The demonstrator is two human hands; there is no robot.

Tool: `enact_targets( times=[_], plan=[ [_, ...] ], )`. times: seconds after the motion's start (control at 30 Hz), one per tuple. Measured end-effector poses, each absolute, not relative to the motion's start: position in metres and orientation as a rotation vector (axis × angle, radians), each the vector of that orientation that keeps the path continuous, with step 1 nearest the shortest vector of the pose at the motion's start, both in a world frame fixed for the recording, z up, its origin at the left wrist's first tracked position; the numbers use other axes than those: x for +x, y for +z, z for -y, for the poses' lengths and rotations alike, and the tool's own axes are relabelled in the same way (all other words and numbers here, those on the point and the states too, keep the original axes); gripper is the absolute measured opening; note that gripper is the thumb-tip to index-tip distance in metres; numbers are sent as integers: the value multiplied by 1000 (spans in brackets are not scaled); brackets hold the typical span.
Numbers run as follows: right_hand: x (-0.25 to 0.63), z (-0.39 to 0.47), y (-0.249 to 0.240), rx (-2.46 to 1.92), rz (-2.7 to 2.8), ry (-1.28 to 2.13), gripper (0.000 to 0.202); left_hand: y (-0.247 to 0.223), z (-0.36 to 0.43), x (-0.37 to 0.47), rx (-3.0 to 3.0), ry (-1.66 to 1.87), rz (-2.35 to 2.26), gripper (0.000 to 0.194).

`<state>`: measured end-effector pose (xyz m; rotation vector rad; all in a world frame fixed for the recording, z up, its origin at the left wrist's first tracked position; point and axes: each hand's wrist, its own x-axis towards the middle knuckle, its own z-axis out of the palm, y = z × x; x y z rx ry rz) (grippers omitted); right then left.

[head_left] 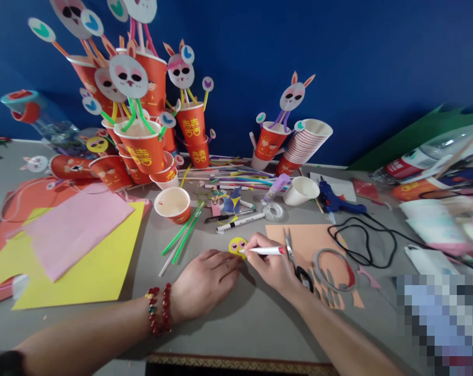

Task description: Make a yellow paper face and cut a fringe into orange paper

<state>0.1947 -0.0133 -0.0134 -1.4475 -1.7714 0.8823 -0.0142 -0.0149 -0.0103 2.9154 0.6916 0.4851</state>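
Observation:
A small yellow paper disc (236,245) with pink patches and dark eye shapes lies on the grey table. My right hand (270,263) grips a white marker with a red end (268,251), its tip over the disc. Beside it, my left hand (207,279) rests palm down with its fingertips at the disc's lower edge; its fingers are together, and whether they pinch the disc is hidden. Just behind the disc lie a white marker with a black end (240,223) and a dark pen (224,217).
Red paper cups with rabbit faces (140,149) stand at the back left. Yellow and pink sheets (115,261) lie left. Scissors (290,248), orange paper (315,235), a tape ring (318,271) and a blue glue gun (334,201) are on the right.

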Motion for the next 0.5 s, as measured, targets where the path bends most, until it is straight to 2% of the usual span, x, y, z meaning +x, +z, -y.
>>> enact_targets(
  times=[0.5],
  plan=[
    [195, 12, -13, -1432, 1763, 869, 18, -12, 15, -14, 2912, 495, -695, 18]
  ],
)
